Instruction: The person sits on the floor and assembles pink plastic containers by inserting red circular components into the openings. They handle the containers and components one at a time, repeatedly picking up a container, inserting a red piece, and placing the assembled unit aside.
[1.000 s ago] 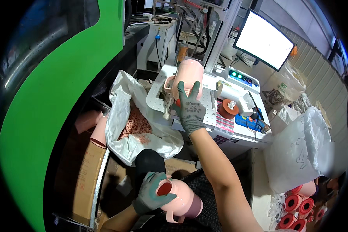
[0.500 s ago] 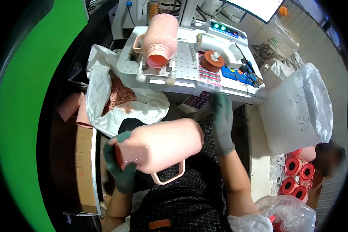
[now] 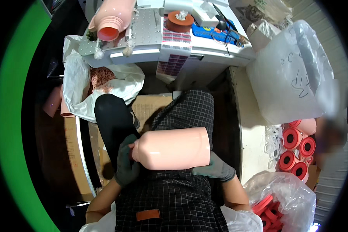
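A pink jug (image 3: 174, 149) lies on its side above my lap, its neck toward the left. Gloved in green and grey, my left hand (image 3: 127, 164) is closed round the neck. My right hand (image 3: 216, 169), gloved alike, grips the base end from below, its fingertips partly hidden under the jug. The jug's handle does not show now. A second pink jug (image 3: 114, 17) rests on the perforated metal plate (image 3: 147, 29) of the bench, its open mouth toward me.
Pink shavings (image 3: 101, 79) fill a white sack (image 3: 75, 73) at left. An orange tape roll (image 3: 180, 22) and label sheets (image 3: 174, 58) lie on the bench. At right stand a large translucent bag (image 3: 276, 83), several red-ringed pink pieces (image 3: 290, 138) and a plastic bag (image 3: 297, 189) of red parts.
My right hand has come down from near the bench onto the jug's base. The jug has turned, taking its handle out of sight. The view has tilted down toward my lap.
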The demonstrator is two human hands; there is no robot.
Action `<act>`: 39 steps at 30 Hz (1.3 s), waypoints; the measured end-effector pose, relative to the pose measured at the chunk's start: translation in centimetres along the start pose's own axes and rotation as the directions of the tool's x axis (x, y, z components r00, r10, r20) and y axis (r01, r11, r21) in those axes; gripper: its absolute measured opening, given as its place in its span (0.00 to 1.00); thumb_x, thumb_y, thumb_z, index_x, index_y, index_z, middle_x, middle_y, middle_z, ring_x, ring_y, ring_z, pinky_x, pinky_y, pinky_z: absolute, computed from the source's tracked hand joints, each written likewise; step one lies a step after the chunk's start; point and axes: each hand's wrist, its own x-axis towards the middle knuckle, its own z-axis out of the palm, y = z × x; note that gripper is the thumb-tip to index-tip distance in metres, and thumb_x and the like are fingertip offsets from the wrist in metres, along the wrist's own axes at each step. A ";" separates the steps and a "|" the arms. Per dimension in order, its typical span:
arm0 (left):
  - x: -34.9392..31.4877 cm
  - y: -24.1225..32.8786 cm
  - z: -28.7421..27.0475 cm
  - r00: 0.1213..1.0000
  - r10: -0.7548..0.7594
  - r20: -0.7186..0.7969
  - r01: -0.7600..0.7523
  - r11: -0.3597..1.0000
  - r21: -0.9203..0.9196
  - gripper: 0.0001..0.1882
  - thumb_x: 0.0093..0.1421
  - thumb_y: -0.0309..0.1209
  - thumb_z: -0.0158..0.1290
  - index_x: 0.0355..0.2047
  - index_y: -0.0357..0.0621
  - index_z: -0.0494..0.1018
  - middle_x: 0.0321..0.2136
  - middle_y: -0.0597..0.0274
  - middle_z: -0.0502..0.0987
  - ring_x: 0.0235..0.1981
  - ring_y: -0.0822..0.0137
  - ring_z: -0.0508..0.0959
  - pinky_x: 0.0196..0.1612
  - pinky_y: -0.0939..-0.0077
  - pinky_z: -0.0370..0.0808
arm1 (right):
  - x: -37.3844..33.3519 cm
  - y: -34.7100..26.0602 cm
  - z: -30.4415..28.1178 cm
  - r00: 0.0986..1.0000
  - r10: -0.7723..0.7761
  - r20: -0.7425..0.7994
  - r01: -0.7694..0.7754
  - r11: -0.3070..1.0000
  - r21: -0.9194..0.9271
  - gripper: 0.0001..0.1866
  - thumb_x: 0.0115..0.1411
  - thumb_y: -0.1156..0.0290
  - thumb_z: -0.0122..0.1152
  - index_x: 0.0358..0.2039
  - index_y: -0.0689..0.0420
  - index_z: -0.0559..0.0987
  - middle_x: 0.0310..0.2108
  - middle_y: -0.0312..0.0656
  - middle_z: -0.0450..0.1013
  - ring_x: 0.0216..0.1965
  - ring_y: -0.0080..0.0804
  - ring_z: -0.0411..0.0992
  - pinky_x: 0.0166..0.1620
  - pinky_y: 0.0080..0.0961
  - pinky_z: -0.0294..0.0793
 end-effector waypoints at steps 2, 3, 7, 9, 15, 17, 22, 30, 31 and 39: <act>0.5 -0.1 0.3 0.999 0.041 -0.011 -0.040 0.996 0.073 0.30 0.57 0.20 0.58 0.61 0.35 0.65 0.60 0.39 0.70 0.61 0.42 0.73 0.63 0.52 0.70 | -0.2 -0.3 1.1 0.999 0.020 0.034 -0.020 1.000 -0.011 0.22 0.63 0.69 0.72 0.57 0.60 0.80 0.45 0.38 0.82 0.44 0.21 0.76 0.49 0.26 0.79; 1.2 -0.2 0.0 0.994 0.100 0.054 -0.108 0.980 0.169 0.31 0.64 0.22 0.56 0.66 0.33 0.60 0.65 0.45 0.64 0.64 0.54 0.70 0.65 0.58 0.69 | -0.2 -0.7 1.1 0.996 0.087 0.029 -0.084 0.994 -0.076 0.24 0.64 0.68 0.71 0.59 0.61 0.78 0.48 0.40 0.81 0.47 0.24 0.76 0.52 0.28 0.78; 3.3 1.2 -0.6 0.996 -0.056 0.068 0.069 0.977 -0.204 0.29 0.58 0.24 0.61 0.60 0.40 0.67 0.56 0.49 0.73 0.53 0.57 0.77 0.57 0.62 0.75 | 0.2 -0.9 0.7 0.930 0.048 -0.365 0.051 0.965 0.258 0.27 0.70 0.61 0.63 0.63 0.65 0.74 0.56 0.44 0.77 0.55 0.30 0.75 0.60 0.29 0.74; 6.9 4.8 -1.5 0.917 -0.296 0.268 0.397 0.750 -0.529 0.26 0.62 0.26 0.59 0.60 0.42 0.68 0.54 0.54 0.74 0.50 0.62 0.78 0.54 0.67 0.77 | -0.1 -2.5 -0.8 0.940 0.036 -0.340 0.177 0.799 0.574 0.27 0.72 0.59 0.58 0.63 0.65 0.73 0.56 0.45 0.77 0.55 0.30 0.75 0.59 0.30 0.75; 8.7 1.5 0.0 0.686 -0.585 0.433 0.716 0.433 -0.548 0.18 0.73 0.34 0.46 0.59 0.39 0.70 0.44 0.59 0.80 0.38 0.69 0.82 0.35 0.75 0.80 | -0.5 -3.7 -4.1 0.996 -0.060 -0.064 0.063 0.997 0.042 0.32 0.62 0.59 0.71 0.63 0.62 0.75 0.55 0.43 0.78 0.54 0.27 0.75 0.59 0.32 0.75; 7.7 0.5 0.2 0.482 -0.673 0.561 0.845 0.189 -0.500 0.20 0.74 0.39 0.44 0.59 0.41 0.71 0.40 0.57 0.82 0.28 0.70 0.83 0.25 0.78 0.77 | -0.5 -4.1 -2.0 0.995 -0.097 -0.006 0.098 0.992 0.077 0.31 0.55 0.68 0.78 0.58 0.62 0.78 0.49 0.42 0.80 0.49 0.25 0.77 0.54 0.32 0.78; 6.0 -0.6 -1.1 0.820 -0.163 0.549 0.108 0.985 0.133 0.16 0.73 0.36 0.46 0.54 0.40 0.73 0.38 0.55 0.82 0.29 0.64 0.83 0.30 0.70 0.79 | -1.1 -1.2 -0.5 0.997 0.028 -0.069 -0.027 0.999 0.021 0.27 0.59 0.65 0.77 0.55 0.64 0.80 0.46 0.41 0.82 0.45 0.24 0.79 0.48 0.26 0.81; 8.4 4.8 1.5 0.978 0.064 0.198 -0.060 0.998 -0.025 0.23 0.72 0.39 0.51 0.60 0.36 0.71 0.53 0.42 0.78 0.55 0.49 0.79 0.57 0.60 0.77 | 1.0 -2.0 0.8 0.937 0.247 -0.248 -0.022 0.748 0.664 0.30 0.71 0.52 0.60 0.62 0.64 0.75 0.54 0.46 0.79 0.50 0.33 0.81 0.54 0.28 0.81; 8.1 4.4 1.9 0.970 -0.020 0.243 0.030 0.999 -0.039 0.24 0.72 0.40 0.51 0.61 0.35 0.70 0.54 0.42 0.77 0.56 0.49 0.78 0.58 0.61 0.75 | 0.9 -2.0 0.7 0.946 0.225 -0.235 0.014 0.693 0.720 0.29 0.70 0.54 0.60 0.61 0.64 0.76 0.55 0.46 0.78 0.51 0.31 0.80 0.54 0.27 0.80; 8.6 2.2 3.5 0.995 0.069 0.067 -0.083 0.969 0.234 0.21 0.65 0.30 0.55 0.57 0.37 0.70 0.53 0.46 0.76 0.54 0.48 0.77 0.58 0.57 0.74 | 0.0 -2.0 0.6 1.000 0.014 0.000 -0.014 0.991 -0.136 0.19 0.63 0.69 0.71 0.52 0.63 0.80 0.42 0.40 0.82 0.42 0.23 0.78 0.47 0.27 0.80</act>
